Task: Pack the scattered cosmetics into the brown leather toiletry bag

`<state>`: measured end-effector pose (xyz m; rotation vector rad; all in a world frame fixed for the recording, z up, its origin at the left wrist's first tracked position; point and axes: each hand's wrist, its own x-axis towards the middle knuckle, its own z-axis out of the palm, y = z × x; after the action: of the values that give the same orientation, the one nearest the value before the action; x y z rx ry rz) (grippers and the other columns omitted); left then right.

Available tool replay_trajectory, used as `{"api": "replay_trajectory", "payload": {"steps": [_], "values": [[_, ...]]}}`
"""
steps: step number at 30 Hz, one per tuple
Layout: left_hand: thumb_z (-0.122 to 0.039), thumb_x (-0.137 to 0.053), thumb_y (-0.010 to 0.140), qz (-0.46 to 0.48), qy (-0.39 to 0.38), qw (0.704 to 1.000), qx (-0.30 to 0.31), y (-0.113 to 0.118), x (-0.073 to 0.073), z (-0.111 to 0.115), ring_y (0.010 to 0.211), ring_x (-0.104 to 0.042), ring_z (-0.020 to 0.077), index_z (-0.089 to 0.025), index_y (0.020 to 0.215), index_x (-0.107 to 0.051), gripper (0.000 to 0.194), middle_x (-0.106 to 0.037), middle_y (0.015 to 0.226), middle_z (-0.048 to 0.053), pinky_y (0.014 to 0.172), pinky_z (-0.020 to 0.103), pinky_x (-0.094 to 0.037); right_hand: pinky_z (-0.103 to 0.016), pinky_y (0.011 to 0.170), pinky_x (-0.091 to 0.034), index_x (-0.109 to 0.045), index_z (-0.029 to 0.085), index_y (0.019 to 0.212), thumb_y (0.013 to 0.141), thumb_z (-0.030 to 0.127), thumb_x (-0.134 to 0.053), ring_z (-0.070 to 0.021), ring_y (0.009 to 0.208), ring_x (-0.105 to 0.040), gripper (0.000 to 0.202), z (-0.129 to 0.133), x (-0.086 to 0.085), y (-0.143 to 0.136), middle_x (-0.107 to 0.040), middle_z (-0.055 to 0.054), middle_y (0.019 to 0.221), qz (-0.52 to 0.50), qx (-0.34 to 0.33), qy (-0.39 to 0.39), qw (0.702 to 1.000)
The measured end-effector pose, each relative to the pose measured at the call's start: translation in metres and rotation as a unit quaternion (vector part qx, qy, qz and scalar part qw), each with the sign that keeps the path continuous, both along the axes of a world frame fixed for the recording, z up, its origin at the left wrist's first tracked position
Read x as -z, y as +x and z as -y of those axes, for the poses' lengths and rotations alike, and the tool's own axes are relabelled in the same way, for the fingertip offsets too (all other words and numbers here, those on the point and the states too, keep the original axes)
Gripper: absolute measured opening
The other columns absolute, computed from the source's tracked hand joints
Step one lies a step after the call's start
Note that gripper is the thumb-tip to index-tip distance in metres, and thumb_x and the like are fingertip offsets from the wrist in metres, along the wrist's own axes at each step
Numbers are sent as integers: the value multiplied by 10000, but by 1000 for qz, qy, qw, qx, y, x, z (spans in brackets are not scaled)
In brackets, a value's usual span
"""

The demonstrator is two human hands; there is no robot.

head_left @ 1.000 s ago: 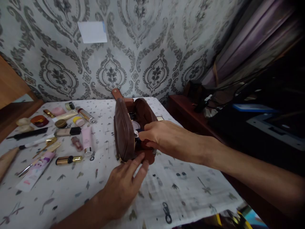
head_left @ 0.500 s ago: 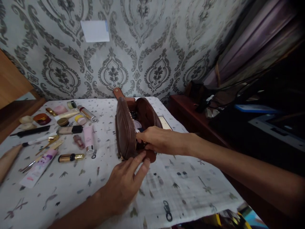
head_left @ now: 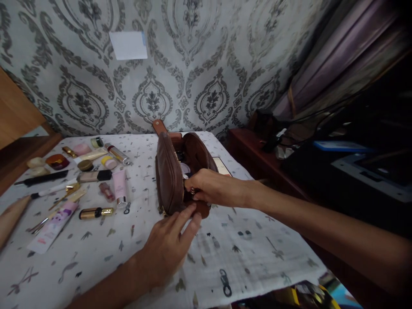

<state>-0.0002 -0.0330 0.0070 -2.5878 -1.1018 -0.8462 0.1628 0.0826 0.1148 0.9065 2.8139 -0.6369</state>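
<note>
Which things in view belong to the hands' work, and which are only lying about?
In the work:
open brown leather-like zip bag
right hand, reaching inside it
left hand, at its brown rounded flap

Seemingly lying about:
pale pink plastic tube
black-and-gold cylindrical tube
white plastic tube with purple print

A bag (head_left: 167, 178) stands at the centre of the frame on a cloth (head_left: 257, 257), with the wall (head_left: 183, 77) behind it. The right hand (head_left: 219, 187), its arm crossing from the right edge, reaches into the bag's opening. The left hand (head_left: 165, 244), at lower centre, has its fingertips on the flap (head_left: 203, 209) at the bag's near end. Cosmetics (head_left: 92, 176) lie scattered on the cloth at left: jars (head_left: 57, 161) farther back, a tube (head_left: 119, 186) nearer the bag, another tube (head_left: 53, 227) toward the lower left. Paper (head_left: 128, 45) is on the wall, upper left; a curtain (head_left: 341, 56) hangs at upper right.
</note>
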Motion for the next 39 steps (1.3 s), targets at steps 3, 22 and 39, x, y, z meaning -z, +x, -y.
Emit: {"api": "replay_trajectory", "payload": {"steps": [3,22,39], "values": [[-65,-415,923,3,6,1000,-7,0,1,-1,1002,-711,248,-114,1283,-524,380,-659,1293,154,769,365,-631,-233,614,-318,-676,108,813,771,-44,-618,-119,678,-517,168,0,1,-1,-624,-19,744,14,7,12,1000],[-95,-406,937,5,-19,999,-33,-3,5,2,1141,-650,227,-168,1409,-414,477,-601,1337,147,794,329,-598,-252,585,-267,-701,118,899,899,65,-551,-159,749,-601,160,21,-21,-4,-711,-92,872,91,-7,112,990],[-71,-397,928,8,-21,999,-25,-3,4,0,1134,-655,227,-164,1392,-428,474,-609,1324,158,820,325,-588,-218,613,-328,-720,127,842,835,24,-597,-118,646,-570,160,11,-6,8,-679,-37,732,-1,55,90,994]]}}
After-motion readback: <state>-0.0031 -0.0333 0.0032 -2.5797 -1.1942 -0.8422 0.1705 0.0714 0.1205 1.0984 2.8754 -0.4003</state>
